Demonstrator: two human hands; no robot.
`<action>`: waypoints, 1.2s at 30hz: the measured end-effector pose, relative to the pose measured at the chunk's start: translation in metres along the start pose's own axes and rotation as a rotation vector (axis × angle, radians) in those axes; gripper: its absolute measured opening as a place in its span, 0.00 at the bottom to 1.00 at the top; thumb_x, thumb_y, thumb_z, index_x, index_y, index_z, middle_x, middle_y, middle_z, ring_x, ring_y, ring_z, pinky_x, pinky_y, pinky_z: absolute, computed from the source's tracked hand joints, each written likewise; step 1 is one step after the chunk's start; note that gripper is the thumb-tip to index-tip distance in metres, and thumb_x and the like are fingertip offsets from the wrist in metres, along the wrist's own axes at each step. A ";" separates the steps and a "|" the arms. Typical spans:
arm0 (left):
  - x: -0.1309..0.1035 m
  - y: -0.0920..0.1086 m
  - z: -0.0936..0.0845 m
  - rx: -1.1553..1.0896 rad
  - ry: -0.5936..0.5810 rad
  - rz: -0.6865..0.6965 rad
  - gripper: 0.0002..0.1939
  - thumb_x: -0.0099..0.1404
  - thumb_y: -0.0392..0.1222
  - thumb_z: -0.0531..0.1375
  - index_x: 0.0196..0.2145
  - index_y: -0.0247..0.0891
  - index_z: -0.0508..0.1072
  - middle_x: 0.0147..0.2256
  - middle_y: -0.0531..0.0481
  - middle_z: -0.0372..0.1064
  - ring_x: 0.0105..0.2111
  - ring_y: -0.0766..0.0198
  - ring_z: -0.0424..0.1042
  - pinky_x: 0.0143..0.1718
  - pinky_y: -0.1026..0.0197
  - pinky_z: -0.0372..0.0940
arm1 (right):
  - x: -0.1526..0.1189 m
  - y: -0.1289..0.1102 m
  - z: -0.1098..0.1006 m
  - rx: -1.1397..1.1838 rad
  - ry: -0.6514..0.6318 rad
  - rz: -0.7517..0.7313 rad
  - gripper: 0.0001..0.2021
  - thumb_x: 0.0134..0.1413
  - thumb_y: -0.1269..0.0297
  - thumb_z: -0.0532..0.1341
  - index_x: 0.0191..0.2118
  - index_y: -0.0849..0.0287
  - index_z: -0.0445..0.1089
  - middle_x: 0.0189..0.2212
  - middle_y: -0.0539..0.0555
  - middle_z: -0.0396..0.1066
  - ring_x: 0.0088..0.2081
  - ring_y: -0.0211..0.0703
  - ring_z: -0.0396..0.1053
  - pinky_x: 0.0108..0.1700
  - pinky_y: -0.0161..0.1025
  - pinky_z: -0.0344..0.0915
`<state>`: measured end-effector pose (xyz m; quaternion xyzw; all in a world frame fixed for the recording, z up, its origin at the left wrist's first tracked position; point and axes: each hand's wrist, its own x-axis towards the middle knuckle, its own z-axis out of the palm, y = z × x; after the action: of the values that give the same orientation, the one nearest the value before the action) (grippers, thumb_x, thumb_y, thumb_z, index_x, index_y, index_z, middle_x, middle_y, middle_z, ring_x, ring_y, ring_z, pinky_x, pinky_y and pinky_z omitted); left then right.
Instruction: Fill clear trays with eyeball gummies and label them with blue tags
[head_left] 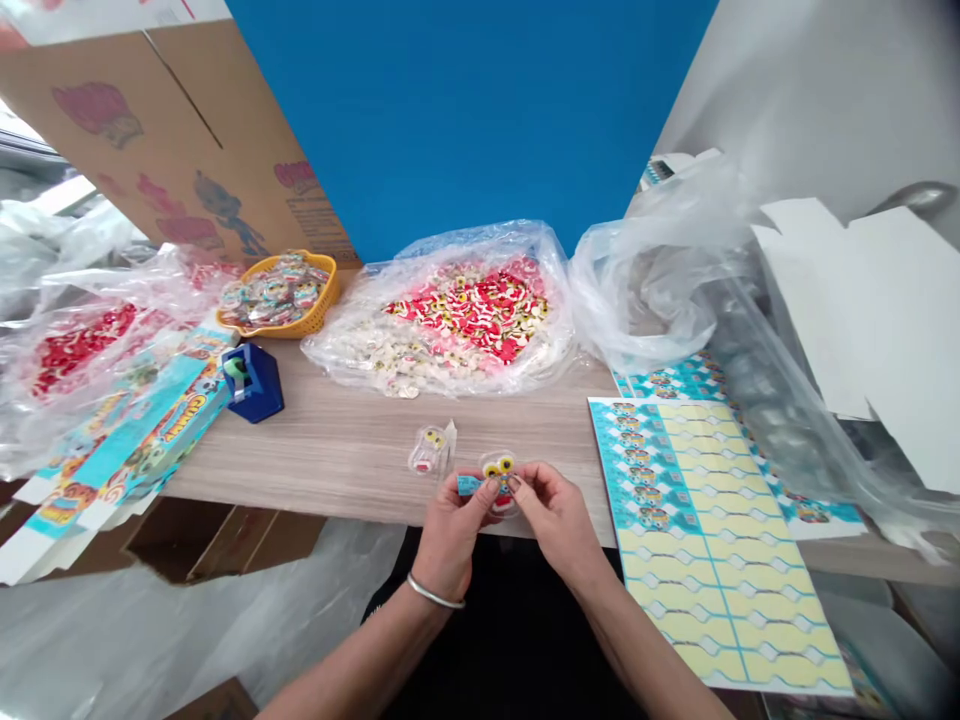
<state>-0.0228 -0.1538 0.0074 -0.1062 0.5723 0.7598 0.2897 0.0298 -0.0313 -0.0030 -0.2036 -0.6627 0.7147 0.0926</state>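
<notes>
In front of me, near the table edge, I pinch a small clear plastic pack [498,466] between both hands. Two yellow eye pieces show at its top and a red piece below. A blue printed label [469,485] sticks out from it on the left, under the fingers of my left hand [450,530]. My right hand [559,515] grips the pack's right side with thumb and fingers. Fingers hide much of the pack. Just beyond my left hand lies a similar clear pack [428,452] with yellow and red pieces inside.
An open plastic bag [480,310] of red, white and yellow pieces lies ahead. To the left are a yellow basket [324,310] of packs, a blue tape dispenser [259,385] and printed cartons [142,400]. On the right lies a label sheet [720,560], partly peeled.
</notes>
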 end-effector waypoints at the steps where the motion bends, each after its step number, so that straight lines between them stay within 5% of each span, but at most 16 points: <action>1: 0.000 0.001 -0.001 0.016 -0.013 -0.014 0.16 0.52 0.47 0.71 0.33 0.36 0.73 0.29 0.51 0.74 0.28 0.68 0.71 0.31 0.65 0.67 | 0.000 0.000 0.000 0.014 -0.003 0.012 0.12 0.57 0.54 0.62 0.34 0.59 0.70 0.30 0.51 0.72 0.32 0.40 0.66 0.38 0.37 0.64; 5: 0.000 0.007 -0.008 0.008 -0.028 -0.021 0.15 0.55 0.48 0.69 0.36 0.37 0.75 0.34 0.50 0.74 0.33 0.66 0.72 0.34 0.64 0.67 | 0.003 -0.002 -0.007 0.053 0.026 0.080 0.14 0.55 0.52 0.63 0.31 0.59 0.67 0.26 0.49 0.68 0.28 0.38 0.64 0.32 0.35 0.62; 9: 0.002 0.010 -0.014 -0.025 -0.030 0.042 0.11 0.53 0.44 0.71 0.29 0.36 0.75 0.27 0.54 0.69 0.28 0.71 0.68 0.35 0.67 0.64 | 0.003 -0.002 -0.013 0.119 0.027 0.099 0.14 0.53 0.52 0.65 0.30 0.58 0.68 0.25 0.48 0.67 0.27 0.37 0.62 0.31 0.33 0.61; 17: 0.004 0.009 -0.008 -0.197 -0.184 -0.140 0.12 0.53 0.42 0.71 0.29 0.33 0.75 0.27 0.51 0.71 0.27 0.69 0.68 0.32 0.65 0.64 | -0.005 0.003 -0.003 0.464 -0.057 0.233 0.14 0.49 0.53 0.69 0.33 0.58 0.69 0.28 0.50 0.73 0.27 0.37 0.65 0.31 0.34 0.63; 29: 0.009 0.011 -0.012 -0.363 -0.345 -0.354 0.14 0.56 0.36 0.70 0.41 0.36 0.75 0.36 0.48 0.75 0.34 0.67 0.72 0.40 0.63 0.65 | -0.005 0.002 0.008 0.238 -0.021 0.095 0.14 0.54 0.51 0.65 0.34 0.57 0.70 0.28 0.51 0.73 0.29 0.40 0.68 0.33 0.36 0.66; 36: 0.011 0.015 -0.012 -0.359 -0.248 -0.176 0.11 0.54 0.42 0.71 0.30 0.35 0.75 0.30 0.49 0.74 0.29 0.68 0.70 0.35 0.64 0.63 | -0.005 0.007 0.018 0.160 0.036 0.055 0.15 0.56 0.49 0.63 0.36 0.57 0.71 0.31 0.54 0.74 0.32 0.44 0.69 0.37 0.38 0.67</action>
<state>-0.0421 -0.1636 0.0104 -0.1114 0.3767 0.8284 0.3992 0.0282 -0.0502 -0.0082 -0.2263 -0.5958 0.7640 0.1010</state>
